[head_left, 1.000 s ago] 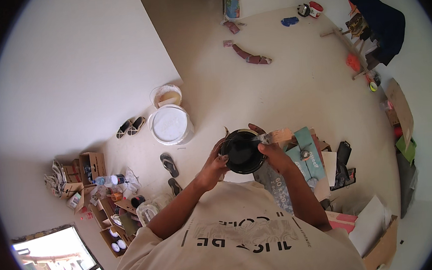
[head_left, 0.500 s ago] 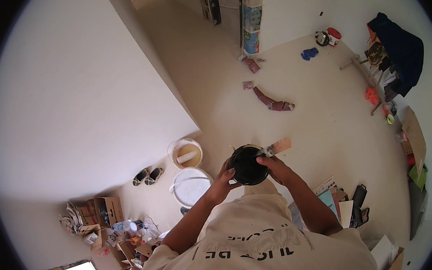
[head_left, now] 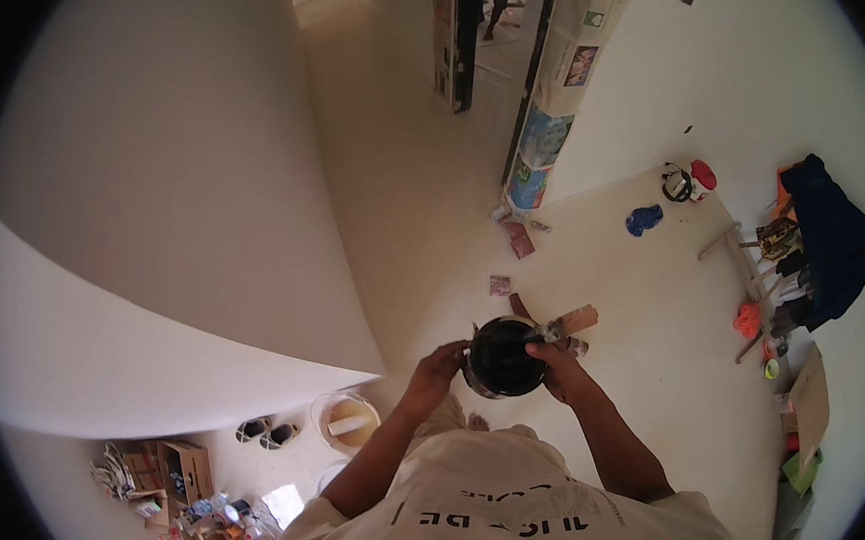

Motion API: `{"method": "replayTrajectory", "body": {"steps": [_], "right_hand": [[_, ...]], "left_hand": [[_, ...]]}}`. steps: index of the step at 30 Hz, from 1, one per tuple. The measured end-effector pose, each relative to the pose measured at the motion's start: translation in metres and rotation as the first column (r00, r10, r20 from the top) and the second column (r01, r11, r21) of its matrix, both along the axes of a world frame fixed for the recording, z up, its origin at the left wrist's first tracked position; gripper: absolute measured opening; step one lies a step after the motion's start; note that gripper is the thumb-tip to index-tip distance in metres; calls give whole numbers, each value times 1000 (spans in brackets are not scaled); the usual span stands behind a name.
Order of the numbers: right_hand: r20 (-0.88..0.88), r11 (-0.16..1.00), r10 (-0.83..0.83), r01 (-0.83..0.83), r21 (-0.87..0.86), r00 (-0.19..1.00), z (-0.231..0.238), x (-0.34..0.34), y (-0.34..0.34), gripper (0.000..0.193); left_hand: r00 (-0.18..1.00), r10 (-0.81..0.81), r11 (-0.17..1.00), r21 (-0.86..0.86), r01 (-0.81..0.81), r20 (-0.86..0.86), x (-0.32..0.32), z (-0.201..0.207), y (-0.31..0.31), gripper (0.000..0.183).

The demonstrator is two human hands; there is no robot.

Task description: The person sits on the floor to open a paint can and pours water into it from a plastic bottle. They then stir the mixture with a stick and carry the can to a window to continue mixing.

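In front of my body I carry a round black pot (head_left: 505,357) whose dark inside faces up. My left hand (head_left: 437,372) grips its left side. On the right rim, my right hand (head_left: 557,366) is closed with its thumb over the edge. Under that thumb lies a flat tool (head_left: 571,323) with a wide tan end sticking out to the right and a grey-smeared middle. Whether it is a brush or a scraper I cannot tell. What the pot holds is too dark to make out.
A white bucket (head_left: 319,415) with a roller stands left, near black shoes (head_left: 281,436) and cardboard boxes (head_left: 195,471). Ahead are a paper-wrapped door frame (head_left: 548,131) and reddish scraps (head_left: 520,240). At right, a dark cloth (head_left: 832,242) hangs over a wooden stand (head_left: 748,268). Another person's legs (head_left: 496,5) show through the doorway.
I have moved forward and the view has tilted up. The doorway looks nearer, and the bucket has slid lower and left. Both hands keep hold of the black pot.
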State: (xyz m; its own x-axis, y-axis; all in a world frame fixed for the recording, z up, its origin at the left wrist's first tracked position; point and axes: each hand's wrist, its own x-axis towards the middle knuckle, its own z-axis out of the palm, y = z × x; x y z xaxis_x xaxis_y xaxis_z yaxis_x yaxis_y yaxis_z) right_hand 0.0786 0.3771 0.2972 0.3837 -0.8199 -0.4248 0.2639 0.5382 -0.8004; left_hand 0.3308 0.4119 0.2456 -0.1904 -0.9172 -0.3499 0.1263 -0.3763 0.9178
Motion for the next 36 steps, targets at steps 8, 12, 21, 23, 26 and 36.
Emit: {"method": "replayTrajectory", "body": {"steps": [8,12,21,23,26,36], "right_hand": [[-12,991,30,-28,132,999,0,50,-226,72],[-60,994,-15,21,112,998,5,79,-338,68],[61,997,11,-15,75,998,-21,151,-595,66],[101,994,73,-80,69,992,-23,171,-656,66],[95,990,125,-131,60,988,-19,206,-751,63],[-28,952,303,-302,50,952,-5,327,-1024,56]], "left_hand": [[965,119,946,-320,-39,232,49,-13,-256,16],[985,163,968,-183,-171,-57,90,25,-393,20],[999,13,978,-205,-23,-50,171,45,-600,21],[999,38,957,-287,-41,-16,184,35,-652,21],[987,161,939,-307,-158,-17,203,30,-734,17],[821,487,838,-426,-341,300,296,50,-955,7]]}}
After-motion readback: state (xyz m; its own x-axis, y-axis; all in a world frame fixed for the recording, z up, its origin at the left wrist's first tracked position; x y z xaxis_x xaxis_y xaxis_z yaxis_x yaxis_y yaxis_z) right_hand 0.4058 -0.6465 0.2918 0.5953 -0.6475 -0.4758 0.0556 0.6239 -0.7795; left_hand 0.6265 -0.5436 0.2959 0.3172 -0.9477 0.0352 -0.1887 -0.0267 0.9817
